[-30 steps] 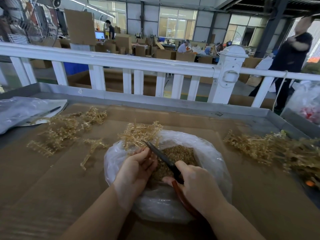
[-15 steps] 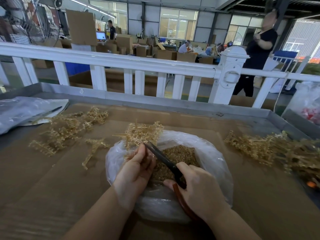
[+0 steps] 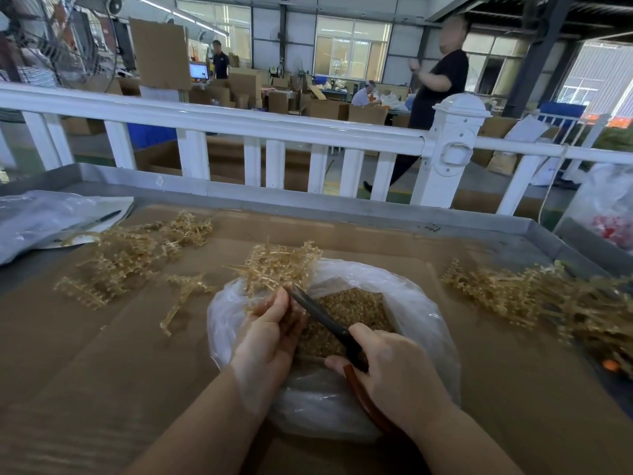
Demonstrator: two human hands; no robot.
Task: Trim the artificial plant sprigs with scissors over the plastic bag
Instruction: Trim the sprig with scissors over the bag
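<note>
- The plastic bag (image 3: pixel 421 323) lay open on the cardboard, trimmings inside.
- Your left hand (image 3: pixel 270 332) pinched the sprig (image 3: pixel 279 265) over the bag's far rim.
- Your right hand (image 3: pixel 397 368) gripped the scissors (image 3: pixel 320 313), blades at the sprig's stem.

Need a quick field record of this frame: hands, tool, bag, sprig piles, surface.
left hand: left hand holds the tan plastic sprig bunch over the bag
right hand: right hand grips the black-bladed scissors with red-brown handles
scissors: tips at the base of the bunch
bag: clear plastic bag, open, holding small tan trimmed bits
left pile: loose tan sprigs on the brown cardboard sheet
right pile: heap of tan sprigs
far left: crumpled clear plastic film
</note>
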